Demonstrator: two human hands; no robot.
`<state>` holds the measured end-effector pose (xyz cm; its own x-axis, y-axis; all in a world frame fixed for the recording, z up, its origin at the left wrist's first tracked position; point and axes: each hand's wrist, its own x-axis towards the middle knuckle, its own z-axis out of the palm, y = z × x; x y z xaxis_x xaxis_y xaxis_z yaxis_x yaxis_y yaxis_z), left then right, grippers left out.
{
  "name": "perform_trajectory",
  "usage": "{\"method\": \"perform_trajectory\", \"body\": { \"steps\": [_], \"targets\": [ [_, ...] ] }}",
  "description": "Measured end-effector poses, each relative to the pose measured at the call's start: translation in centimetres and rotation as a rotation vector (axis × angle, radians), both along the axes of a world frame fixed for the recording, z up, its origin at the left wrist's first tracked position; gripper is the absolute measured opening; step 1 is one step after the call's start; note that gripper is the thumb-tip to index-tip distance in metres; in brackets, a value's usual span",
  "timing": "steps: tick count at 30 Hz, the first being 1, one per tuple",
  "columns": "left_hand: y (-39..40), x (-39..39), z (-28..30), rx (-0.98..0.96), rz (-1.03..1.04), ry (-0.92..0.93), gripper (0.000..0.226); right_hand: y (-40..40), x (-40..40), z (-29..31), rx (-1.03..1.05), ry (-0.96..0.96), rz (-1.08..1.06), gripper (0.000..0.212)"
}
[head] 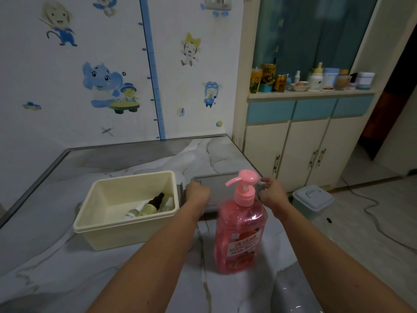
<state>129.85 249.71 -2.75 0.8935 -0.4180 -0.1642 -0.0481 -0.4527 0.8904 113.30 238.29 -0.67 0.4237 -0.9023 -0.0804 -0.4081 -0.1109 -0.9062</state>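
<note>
Pink bottle stands before the gripped grey tray, cream bin just left.

Grey tray; left hand, right hand on its ends

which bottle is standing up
The big pink pump bottle, upright on the table; the small bottles in the cream bin lie slanted.

Table layout: tub at left, small bottles lying in it; tray just right of the tub, left hand and right hand gripping its opposite ends. Pump bottle stands before the tray, between the forearms; cabinet lies behind, right of the table.
</note>
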Motion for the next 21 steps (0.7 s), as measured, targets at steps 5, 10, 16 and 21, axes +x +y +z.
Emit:
{"method": "perform_trajectory", "body": {
  "steps": [5, 10, 16, 21],
  "targets": [
    [0.3, 0.8, 0.2, -0.076, -0.016, 0.045, 0.027, 0.0, -0.2, 1.3, -0.035, 0.042, -0.016, 0.047],
    [0.8, 2.7, 1.5, -0.144, -0.065, 0.061, 0.034, -0.3, -0.1, 3.7, -0.003, -0.002, 0.014, 0.047],
    [4.9, 3.2, 7.9, -0.115, -0.125, -0.040, 0.022, 1.8, 0.5, 9.8, -0.005, 0.013, 0.110, 0.035],
    [8.1, 4.9, 11.3, -0.019, -0.190, -0.064, 0.024, 3.5, 1.1, 13.5, -0.016, 0.042, 0.207, 0.031]
  ]
}}
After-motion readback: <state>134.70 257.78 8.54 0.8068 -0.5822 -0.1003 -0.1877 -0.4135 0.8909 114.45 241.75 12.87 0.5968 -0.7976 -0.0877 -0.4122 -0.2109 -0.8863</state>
